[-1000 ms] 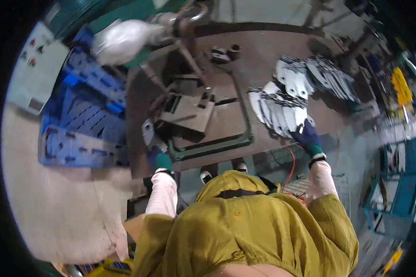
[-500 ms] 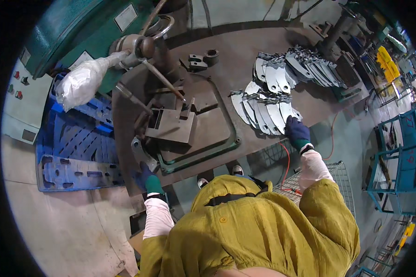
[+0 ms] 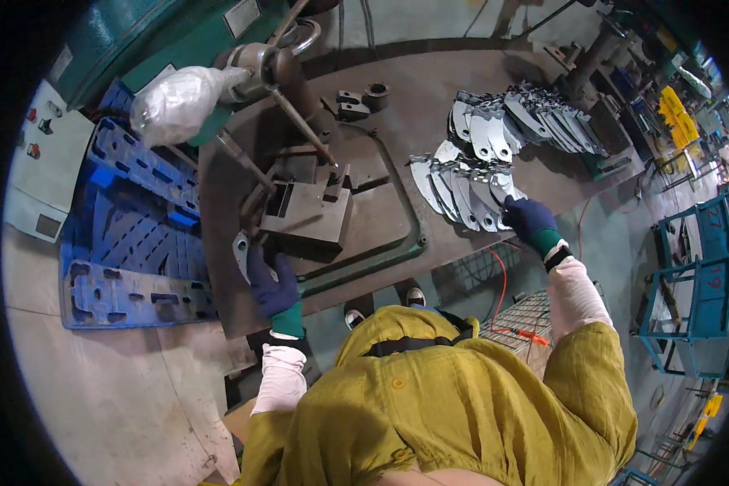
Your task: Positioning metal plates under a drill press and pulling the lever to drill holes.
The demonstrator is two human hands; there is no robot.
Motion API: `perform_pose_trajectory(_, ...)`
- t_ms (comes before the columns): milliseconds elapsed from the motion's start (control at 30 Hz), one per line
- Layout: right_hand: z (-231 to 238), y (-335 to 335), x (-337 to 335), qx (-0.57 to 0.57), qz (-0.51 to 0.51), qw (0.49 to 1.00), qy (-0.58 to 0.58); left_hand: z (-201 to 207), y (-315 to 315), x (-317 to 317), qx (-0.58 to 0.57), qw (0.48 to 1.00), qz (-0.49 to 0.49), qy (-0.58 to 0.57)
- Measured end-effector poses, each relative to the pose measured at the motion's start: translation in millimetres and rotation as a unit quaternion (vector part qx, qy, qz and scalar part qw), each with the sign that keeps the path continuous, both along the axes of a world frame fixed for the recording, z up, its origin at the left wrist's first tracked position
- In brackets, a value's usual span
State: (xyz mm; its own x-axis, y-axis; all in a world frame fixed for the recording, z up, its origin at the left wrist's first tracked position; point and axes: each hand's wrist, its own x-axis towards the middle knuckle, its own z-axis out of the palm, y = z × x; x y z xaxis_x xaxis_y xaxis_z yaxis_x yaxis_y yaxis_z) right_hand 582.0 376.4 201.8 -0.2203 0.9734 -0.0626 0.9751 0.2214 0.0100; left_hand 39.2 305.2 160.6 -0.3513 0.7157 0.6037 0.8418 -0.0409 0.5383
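Observation:
Dark blue gloves cover both hands. On the left of the table, my left hand [image 3: 272,281] is closed around a curved metal plate [image 3: 241,254], whose end with a hole sticks out beyond the fingers. A blocky steel fixture [image 3: 309,217] sits just to the right of that hand. My right hand [image 3: 531,220] is at the near right edge of a pile of similar curved plates [image 3: 462,190]; its fingers are closed on the end of one plate [image 3: 488,194], which lies tilted across the others. Part of each held plate is hidden by the glove.
Metal rods and a plastic-wrapped machine part [image 3: 178,105] overhang the left of the table [image 3: 429,89]. Further plates [image 3: 555,117] lie in rows at the back right. A steel ring [image 3: 376,95] stands behind the fixture. Blue pallets [image 3: 138,292] stand left, a wire basket [image 3: 526,324] below right.
My left hand has moved forward along the table, and the plate there has turned and shifted away. My right hand has shifted slightly right, and a plate at its fingertips has tilted.

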Motion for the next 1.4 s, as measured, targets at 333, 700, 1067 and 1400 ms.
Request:
perform_pose_trajectory(333, 1, -14, -91, -0.005, -0.058, 0.998, 0.038, 8, -4, 31, -0.009, 0.975, -0.214, -0.054)
perform_pose_trajectory(700, 136, 3, -199, -0.191, 0.077, 0.864, 0.46, 60, 1, 74, -0.15, 0.869, -0.388, -0.268)
perform_pose_trajectory(1067, 219, 38, -320, -0.451, 0.146, 0.398, 0.786, 1, -10, -3, -0.237, 0.625, -0.19, -0.719)
perform_pose_trajectory(1400, 300, 30, -367, -0.593, 0.099, 0.112, 0.791, -11, 39, -23, -0.221, 0.698, -0.067, -0.678)
